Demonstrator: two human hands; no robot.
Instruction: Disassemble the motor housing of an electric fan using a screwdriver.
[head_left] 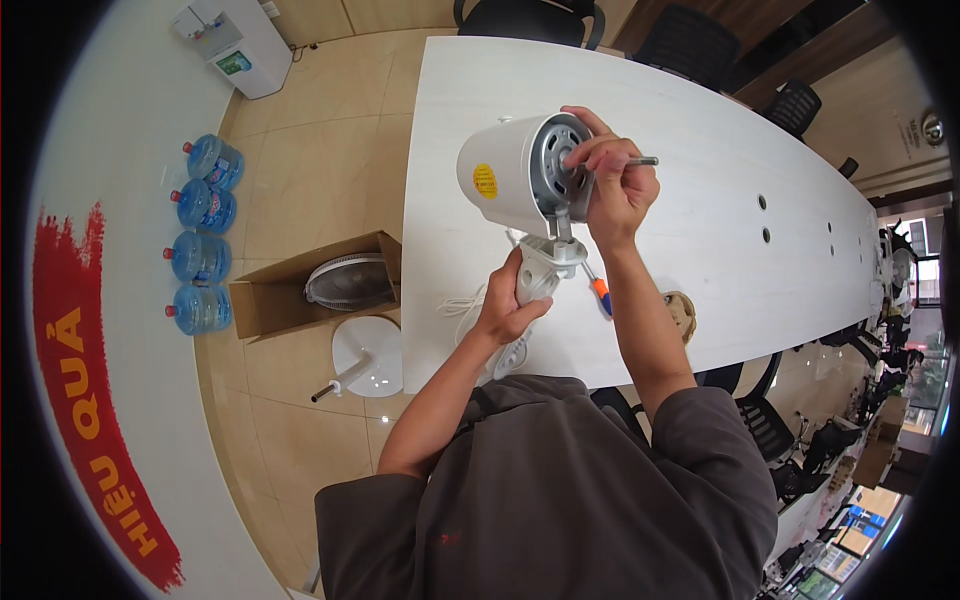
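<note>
A fan's motor head is held up over the white table, its white rounded cover bearing a yellow sticker. Its grey metal motor face with slots is turned to the right. My left hand is wrapped round the white fan neck below it. At the motor face, my right hand has its fingers closed around the metal shaft, whose tip sticks out past them. Some of its fingertips are hidden. Beneath my right forearm lies a screwdriver with an orange and blue handle.
White cable lies coiled at the table's left edge. A round brownish object is right of my forearm. On the floor are an open cardboard box holding a fan grille, a round white base with a pole, and several water bottles.
</note>
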